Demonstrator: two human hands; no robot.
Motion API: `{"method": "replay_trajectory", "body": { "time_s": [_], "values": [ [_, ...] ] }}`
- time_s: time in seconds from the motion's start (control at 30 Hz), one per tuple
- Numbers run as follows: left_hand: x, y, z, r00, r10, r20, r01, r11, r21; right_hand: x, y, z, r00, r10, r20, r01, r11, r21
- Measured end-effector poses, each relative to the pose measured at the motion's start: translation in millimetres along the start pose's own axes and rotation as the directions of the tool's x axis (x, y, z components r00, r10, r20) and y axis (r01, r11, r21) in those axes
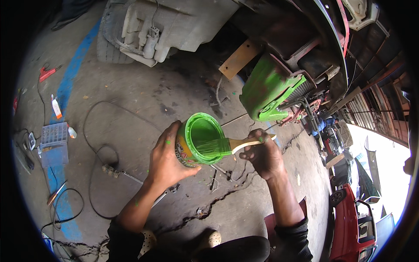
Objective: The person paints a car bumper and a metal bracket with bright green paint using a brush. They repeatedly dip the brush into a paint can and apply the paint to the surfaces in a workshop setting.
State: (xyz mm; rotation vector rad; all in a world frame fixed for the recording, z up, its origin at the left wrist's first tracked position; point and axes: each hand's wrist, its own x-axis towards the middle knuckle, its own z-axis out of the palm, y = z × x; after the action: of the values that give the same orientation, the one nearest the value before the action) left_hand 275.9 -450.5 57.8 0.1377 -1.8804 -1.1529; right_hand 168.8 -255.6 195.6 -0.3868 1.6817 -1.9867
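Note:
My left hand [166, 159] wraps round the side of a paint can [184, 146], tilted so its open top shows green paint inside. Green smears coat the can's rim. In my right hand [264, 155] is a paintbrush [245, 142], held by its pale wooden handle. Its green-coated bristles lie over the can's mouth, at the right side of the rim. Beyond my hands, a vehicle's metal part [266, 94] is partly covered in the same green, with darker reddish patches showing.
A vehicle underside with a tire [109, 43] and grey liner [187, 26] hangs ahead. On the floor lie a cable [89, 174], a compartment box [54, 144], a screwdriver [56, 193] and a red tool [47, 73]. A red car [349, 222] stands at right.

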Motion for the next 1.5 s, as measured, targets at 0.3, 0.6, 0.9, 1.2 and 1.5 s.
{"method": "replay_trajectory", "body": {
  "time_s": [0.3,0.6,0.9,1.2,1.5],
  "values": [
    [2,10,3,0.995,0.060,-0.080,-0.054,0.995,0.078,-7,20,-12,0.965,-0.212,0.155,0.236,0.960,-0.154],
    [6,12,6,0.996,-0.012,-0.083,0.018,0.997,0.070,-43,-1,7,0.814,-0.503,0.292,0.558,0.536,-0.633],
    [20,3,13,0.993,-0.105,-0.048,0.105,0.994,0.017,-24,-28,55,0.362,-0.581,0.729,0.640,-0.414,-0.647],
    [15,-11,17,0.993,-0.099,-0.067,0.101,0.994,0.029,-24,-25,59,0.395,-0.571,0.720,0.617,-0.416,-0.668],
    [14,-11,20,0.993,-0.110,-0.046,0.111,0.994,0.015,-26,-22,57,0.389,-0.489,0.780,0.594,-0.514,-0.619]
  ]
}}
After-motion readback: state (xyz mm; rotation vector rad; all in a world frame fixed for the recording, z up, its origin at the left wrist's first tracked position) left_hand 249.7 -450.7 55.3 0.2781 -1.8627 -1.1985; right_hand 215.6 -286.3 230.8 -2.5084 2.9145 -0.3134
